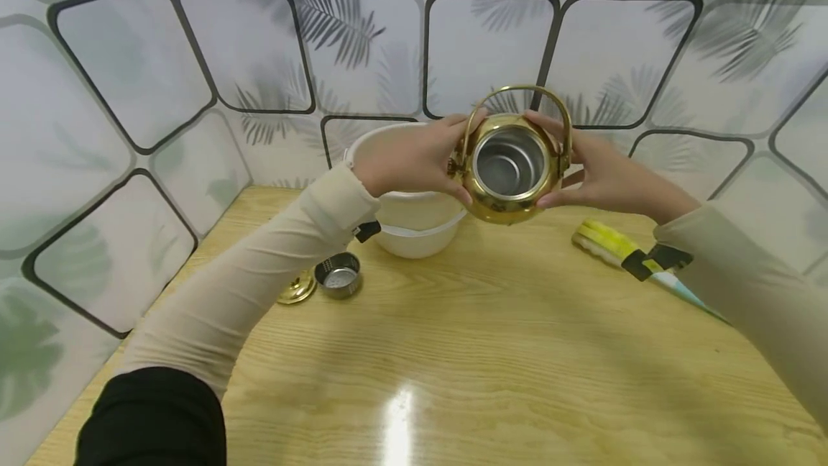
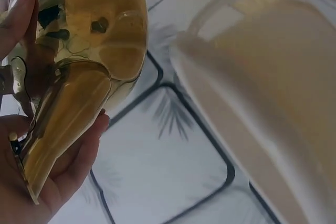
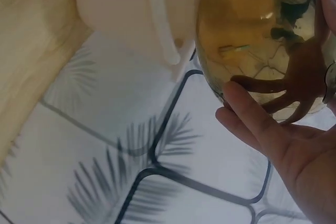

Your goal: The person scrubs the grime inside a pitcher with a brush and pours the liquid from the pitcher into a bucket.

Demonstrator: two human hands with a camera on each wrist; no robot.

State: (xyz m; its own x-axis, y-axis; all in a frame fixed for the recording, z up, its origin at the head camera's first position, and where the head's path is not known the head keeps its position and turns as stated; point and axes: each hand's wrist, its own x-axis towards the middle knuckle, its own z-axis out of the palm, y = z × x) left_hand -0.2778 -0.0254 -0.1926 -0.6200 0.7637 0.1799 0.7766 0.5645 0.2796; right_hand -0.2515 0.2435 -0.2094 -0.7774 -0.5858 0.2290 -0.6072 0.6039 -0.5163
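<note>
A gold teapot [image 1: 507,214] is held up above the table without its lid, tipped so that its steel inside faces the head camera. Its arched handle stands raised. My left hand [image 1: 420,157] grips the pot's left side; in the left wrist view, that hand's fingers and palm lie about the spout [image 2: 68,124]. With thumb in front and fingers behind, my right hand [image 1: 601,171] holds the right side. The right wrist view shows the fingertips against the shiny body [image 3: 241,40]. A gold lid [image 1: 297,289] and a steel strainer [image 1: 339,277] lie on the table below the left forearm.
Behind the left hand and pot stands a white bucket-like container [image 1: 417,239], partly hidden. A yellow and white soft item [image 1: 604,237] lies at the right, partly under the right wrist. A patterned wall [image 1: 362,56] rises behind the wooden table [image 1: 453,351].
</note>
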